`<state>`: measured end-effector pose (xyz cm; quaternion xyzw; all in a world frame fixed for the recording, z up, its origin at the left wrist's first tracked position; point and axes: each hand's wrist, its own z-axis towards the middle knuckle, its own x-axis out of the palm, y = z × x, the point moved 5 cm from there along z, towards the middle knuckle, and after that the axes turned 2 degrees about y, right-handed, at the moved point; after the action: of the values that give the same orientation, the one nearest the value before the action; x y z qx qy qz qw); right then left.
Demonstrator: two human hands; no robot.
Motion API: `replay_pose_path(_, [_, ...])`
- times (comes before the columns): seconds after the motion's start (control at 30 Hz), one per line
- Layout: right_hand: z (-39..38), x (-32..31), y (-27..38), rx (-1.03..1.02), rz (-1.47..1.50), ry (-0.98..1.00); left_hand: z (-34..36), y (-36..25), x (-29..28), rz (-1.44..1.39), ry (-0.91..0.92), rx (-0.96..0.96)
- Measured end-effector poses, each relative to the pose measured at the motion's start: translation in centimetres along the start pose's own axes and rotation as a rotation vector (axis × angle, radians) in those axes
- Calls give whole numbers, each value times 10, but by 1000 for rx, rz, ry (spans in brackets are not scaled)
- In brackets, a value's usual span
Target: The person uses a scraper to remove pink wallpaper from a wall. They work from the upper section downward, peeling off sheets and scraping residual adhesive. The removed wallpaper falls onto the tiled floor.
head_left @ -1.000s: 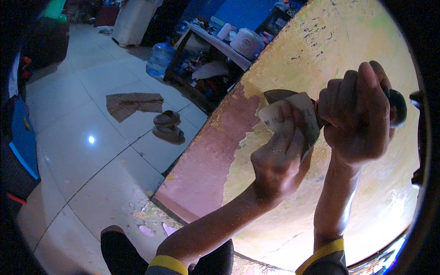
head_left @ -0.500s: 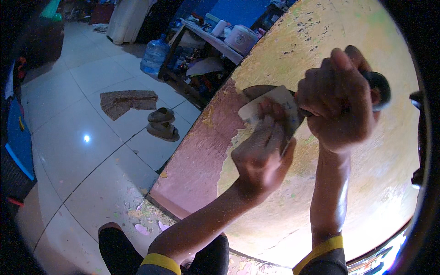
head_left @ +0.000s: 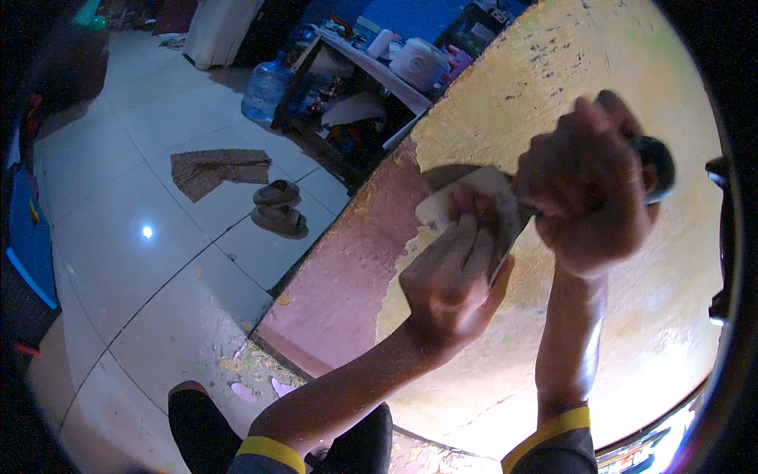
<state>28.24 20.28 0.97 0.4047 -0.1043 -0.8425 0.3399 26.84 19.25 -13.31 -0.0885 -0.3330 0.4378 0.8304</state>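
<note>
Well inside wall edge [head_left: 335,240]: both hands [head_left: 452,286]

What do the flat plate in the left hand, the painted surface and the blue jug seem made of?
Flat plate: perhaps metal, smooth, thin and straight-edged; blur leaves it open. Painted surface: probably plaster, its yellow and mauve paint patchy and pitted. Blue jug: likely plastic, glossy and see-through.
</note>
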Motion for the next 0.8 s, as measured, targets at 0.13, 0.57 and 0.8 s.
replay_pose_path(0.13, [0, -13, 6, -37, -191, -74, 5, -2, 12, -24, 170, -22])
replay_pose_path(0.57, [-1, -6, 16, 147, -81, -169, 5, -11, 7, -7, 312, -62])
replay_pose_path(0.8, [-7, -3, 10, 146, 51, -293, 0, -8, 4, 63, 303, -23])
